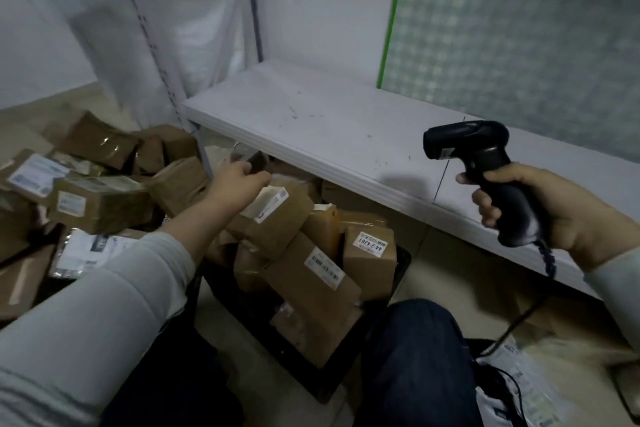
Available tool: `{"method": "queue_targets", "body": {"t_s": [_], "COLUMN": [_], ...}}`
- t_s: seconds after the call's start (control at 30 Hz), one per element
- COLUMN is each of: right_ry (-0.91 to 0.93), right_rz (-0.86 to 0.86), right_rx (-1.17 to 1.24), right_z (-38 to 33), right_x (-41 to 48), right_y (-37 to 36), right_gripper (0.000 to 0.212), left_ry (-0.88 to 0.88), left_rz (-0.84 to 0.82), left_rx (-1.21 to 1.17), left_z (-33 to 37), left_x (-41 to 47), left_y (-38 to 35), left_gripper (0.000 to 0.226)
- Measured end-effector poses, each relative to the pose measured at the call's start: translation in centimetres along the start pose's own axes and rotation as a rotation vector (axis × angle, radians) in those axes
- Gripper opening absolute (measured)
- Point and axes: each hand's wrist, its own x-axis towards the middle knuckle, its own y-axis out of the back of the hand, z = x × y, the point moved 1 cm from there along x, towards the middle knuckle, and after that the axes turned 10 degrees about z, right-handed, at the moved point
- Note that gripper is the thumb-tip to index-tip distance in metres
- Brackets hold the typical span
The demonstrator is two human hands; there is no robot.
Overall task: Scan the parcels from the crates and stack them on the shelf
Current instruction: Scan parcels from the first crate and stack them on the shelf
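Beside the white shelf [329, 128]: parcel scanning.
Right hand [540, 208] clenched around black barcode scanner [485, 170]; left hand [239, 180] curled over cardboard parcels [277, 218] in black crate [401, 263], grasp uncertain.

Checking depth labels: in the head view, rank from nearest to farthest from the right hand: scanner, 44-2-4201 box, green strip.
1. Scanner: gripped in the right hand.
2. 44-2-4201 box: lower left, in the black crate.
3. Green strip: far up the back wall.
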Motion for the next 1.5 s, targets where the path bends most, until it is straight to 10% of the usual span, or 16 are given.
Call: {"method": "queue_targets", "body": {"t_s": [0.23, 0.6, 0.77, 1.07, 1.5], "right_ry": [-0.112, -0.085, -0.007, 0.195, 0.298], "right_rz": [-0.225, -0.210, -0.170, -0.124, -0.065], "right_rx": [-0.019, -0.106, -0.130, -0.182, -0.215], "right_z": [3.6, 6.0, 5.5, 4.2, 4.8], "right_x": [0.0, 2.4, 1.9, -0.4, -5.6], "right_y": [-8.2, -13.0, -12.1, -11.8, -11.7], "right_gripper": [0.076, 0.038, 0.045, 0.045, 0.023], "left_ry": [0.242, 0.103, -0.188, -0.517, -0.521], "left_rz": [-0.241, -0.152, 0.019, 0.229, 0.234], "left_rx": [-0.080, -0.257, -0.013, -0.031, -0.022], "left_z": [-7.3, -8.8, -7.7, -4.4, -2.8], "left_x": [0.7, -0.5, -1.4, -2.6, -3.5], "left_y": [-1.3, -2.2, -0.9, 0.3, 1.2], "left_gripper": [0.097, 0.048, 0.124, 0.107, 0.114]}}
